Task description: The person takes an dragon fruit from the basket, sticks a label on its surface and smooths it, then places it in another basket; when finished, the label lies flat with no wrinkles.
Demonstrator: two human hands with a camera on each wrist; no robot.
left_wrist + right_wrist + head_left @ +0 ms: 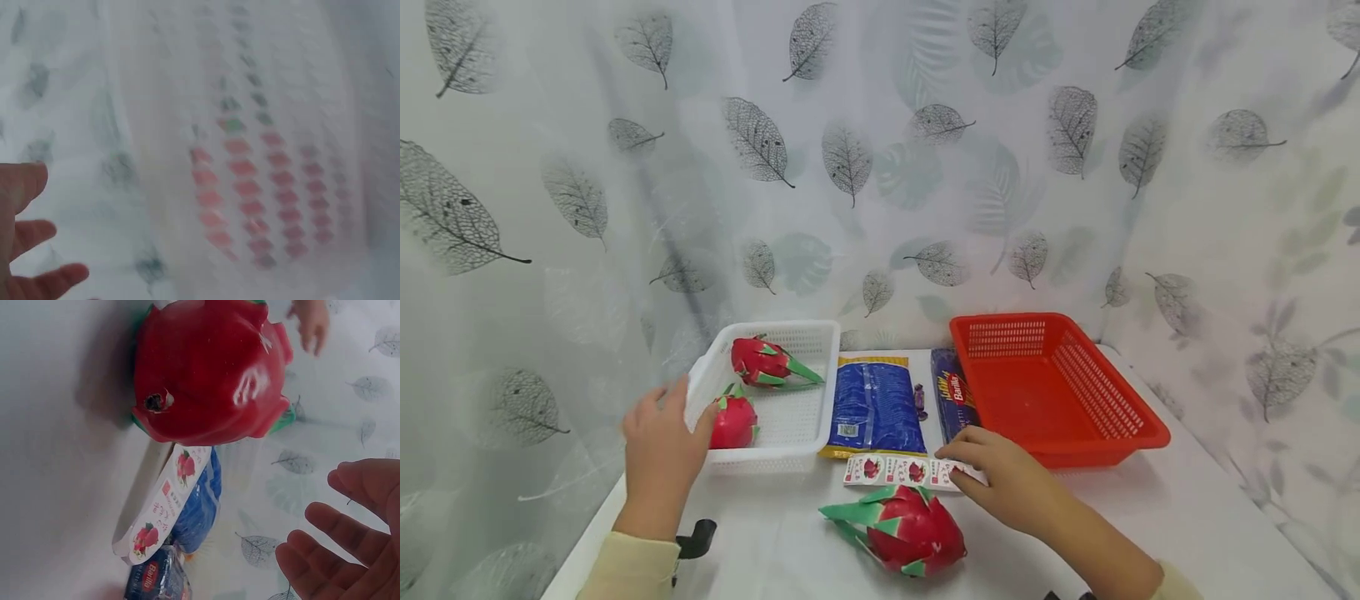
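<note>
A red dragon fruit (pixel 917 533) with green scales lies on the white table in front, its stem end close up in the right wrist view. Behind it is a strip of labels (pixel 898 472) printed with dragon fruit pictures. Over the strip's right end hovers my right hand (pixel 1000 479), fingers spread and holding nothing in the right wrist view. My left hand (pixel 662 450) is raised beside the left wall of a white basket (pixel 790 454), its fingers apart and nothing in them. Inside that basket are two more dragon fruits, one at the back (pixel 763 362) and one at the front (pixel 733 421).
A red basket (pixel 1030 404) stands at the right. Between the baskets lie a blue packet (pixel 876 408), a small dark wrapped item (pixel 920 402) and a blue Barilla spaghetti box (pixel 951 392), partly covered by the red basket. A leaf-patterned curtain (pixel 880 167) hangs behind.
</note>
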